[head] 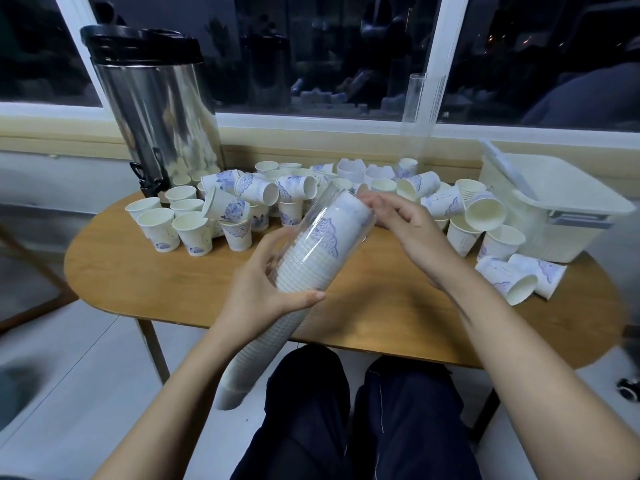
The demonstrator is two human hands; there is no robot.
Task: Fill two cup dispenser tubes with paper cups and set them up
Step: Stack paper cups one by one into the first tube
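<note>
The left grip point(273, 289) curls round the middle of the seemingly light, slippery clear plastic tube point(332, 216) of white paper cups point(301, 268); the right grip point(405, 223) presses extended fingers point(370, 202) on the crushable top cup point(346, 209).

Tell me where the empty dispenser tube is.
Head view, back right of the table: the empty tube stands upright between the loose cups and the white bin.

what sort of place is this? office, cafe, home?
Probably an office or break-room drinks corner, though that's not certain. Cues: a steel drinks urn with a tap, dozens of loose paper cups on a small wooden table by a window, and a clear dispenser tube packed with cups.
</note>
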